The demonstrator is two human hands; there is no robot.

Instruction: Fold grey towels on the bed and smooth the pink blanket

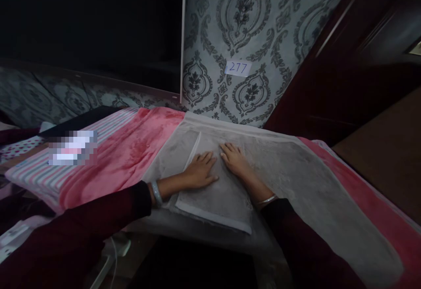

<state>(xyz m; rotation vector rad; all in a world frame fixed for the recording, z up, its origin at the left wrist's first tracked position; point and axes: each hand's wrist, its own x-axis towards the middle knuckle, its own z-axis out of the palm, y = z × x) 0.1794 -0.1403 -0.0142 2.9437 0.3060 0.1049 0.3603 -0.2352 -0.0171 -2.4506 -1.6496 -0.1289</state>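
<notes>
A grey plush blanket (289,183) lies spread over the surface before me, with one section folded over near its middle. On the folded section (217,197), which has a pale bound edge along its front and left side, both my hands rest. My left hand (200,170) lies flat with the fingers spread, close to the fold's left edge. Also flat, my right hand (235,159) sits just to the right of it, fingers stretched away from me. Neither hand grips anything.
Under the grey blanket is a pink plush cloth (128,157), over a striped cloth (42,170). A blurred-out object (73,148) lies on the stripes. Behind stand a large dark screen (92,30) and a patterned wall (243,26) with a "277" paper label (238,68).
</notes>
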